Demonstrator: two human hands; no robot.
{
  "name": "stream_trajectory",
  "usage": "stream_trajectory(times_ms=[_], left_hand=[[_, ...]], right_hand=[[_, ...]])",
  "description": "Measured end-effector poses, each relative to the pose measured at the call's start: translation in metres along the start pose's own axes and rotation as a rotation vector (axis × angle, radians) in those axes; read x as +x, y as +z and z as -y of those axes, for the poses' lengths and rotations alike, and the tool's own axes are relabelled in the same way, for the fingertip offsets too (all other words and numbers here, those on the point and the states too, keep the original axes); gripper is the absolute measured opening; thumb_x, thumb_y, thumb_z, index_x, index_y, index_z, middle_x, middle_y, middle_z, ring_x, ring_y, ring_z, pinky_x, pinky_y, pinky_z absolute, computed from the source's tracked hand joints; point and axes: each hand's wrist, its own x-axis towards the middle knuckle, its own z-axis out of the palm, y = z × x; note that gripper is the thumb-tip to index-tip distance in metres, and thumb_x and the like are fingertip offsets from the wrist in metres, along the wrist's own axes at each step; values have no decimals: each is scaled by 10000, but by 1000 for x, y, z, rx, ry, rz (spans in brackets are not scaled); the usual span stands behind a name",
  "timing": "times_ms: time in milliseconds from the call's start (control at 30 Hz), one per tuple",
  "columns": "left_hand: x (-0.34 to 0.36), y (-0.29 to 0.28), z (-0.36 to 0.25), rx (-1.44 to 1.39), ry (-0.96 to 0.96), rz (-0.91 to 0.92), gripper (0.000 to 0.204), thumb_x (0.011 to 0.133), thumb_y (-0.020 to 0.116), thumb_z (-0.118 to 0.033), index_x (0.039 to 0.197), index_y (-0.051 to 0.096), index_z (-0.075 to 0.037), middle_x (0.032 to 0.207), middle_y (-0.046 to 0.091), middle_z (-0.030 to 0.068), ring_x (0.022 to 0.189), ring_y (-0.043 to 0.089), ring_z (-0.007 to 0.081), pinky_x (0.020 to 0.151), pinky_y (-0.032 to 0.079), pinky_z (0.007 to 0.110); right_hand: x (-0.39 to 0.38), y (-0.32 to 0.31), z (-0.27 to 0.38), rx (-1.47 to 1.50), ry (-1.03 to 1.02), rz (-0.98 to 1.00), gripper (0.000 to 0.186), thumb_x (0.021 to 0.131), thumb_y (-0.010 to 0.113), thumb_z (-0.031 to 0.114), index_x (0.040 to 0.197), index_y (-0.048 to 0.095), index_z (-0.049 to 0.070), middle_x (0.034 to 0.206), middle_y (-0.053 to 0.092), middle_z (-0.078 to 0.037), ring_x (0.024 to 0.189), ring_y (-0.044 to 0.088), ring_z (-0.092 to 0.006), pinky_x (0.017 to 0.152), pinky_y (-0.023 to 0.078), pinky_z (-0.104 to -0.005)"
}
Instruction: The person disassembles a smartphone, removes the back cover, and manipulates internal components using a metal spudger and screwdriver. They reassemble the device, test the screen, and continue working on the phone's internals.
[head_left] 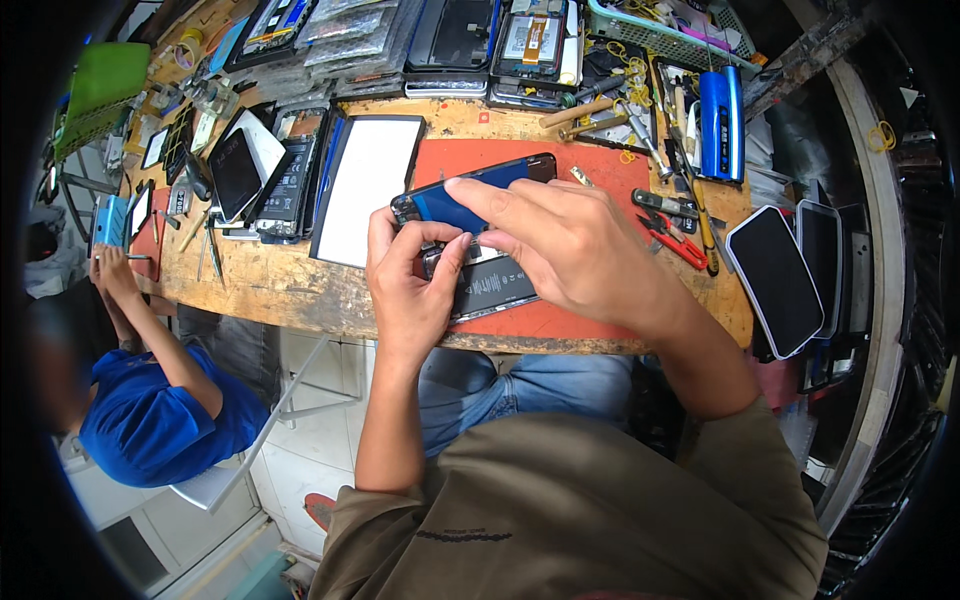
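An opened smartphone is between my hands above the red mat [612,168]. Its screen half [447,208], with a blue inner face, is tilted up on the far side. Nearer to me lies the body half, with a black battery [496,284]. My left hand [412,285] grips the phone's left end, thumb and fingertips at the gap between the halves. From the right, my right hand [575,240] reaches over the phone. Its index finger lies along the screen half and its thumb bends near the gap, closed on that half. What the fingertips touch inside is partly hidden.
A white panel [365,185] and opened phones [290,185] lie left of the mat. Red-handled pliers [672,240], a screwdriver [580,112] and a blue device [721,125] are on the right. Phone trays line the back. Another person [165,400] works at left.
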Motion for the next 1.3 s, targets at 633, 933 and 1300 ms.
stream_trajectory(times_ms=[633, 933, 1300], left_hand=[[-1, 0, 5, -73, -12, 7, 140, 861, 880, -63, 955, 781, -33, 1062, 587, 103, 1001, 607, 253, 855, 506, 354], [-1, -1, 1, -63, -23, 1, 134, 852, 876, -48, 948, 784, -35, 1071, 588, 98, 984, 616, 241, 823, 516, 350], [0, -1, 2, -41, -4, 4, 141, 844, 885, -52, 943, 785, -36, 1071, 585, 87, 982, 618, 232, 823, 517, 351]], right_hand=[[-2, 17, -4, 291, 55, -345, 503, 936, 764, -39, 1424, 648, -3, 943, 771, -149, 806, 767, -232, 697, 604, -337], [-2, 20, -6, 218, 1, -341, 523, 919, 767, -51, 1424, 641, -4, 907, 759, -148, 762, 760, -244, 630, 587, -341], [-4, 17, -5, 231, 48, -294, 479, 961, 755, -48, 1428, 647, -27, 963, 785, -140, 864, 784, -195, 768, 626, -313]])
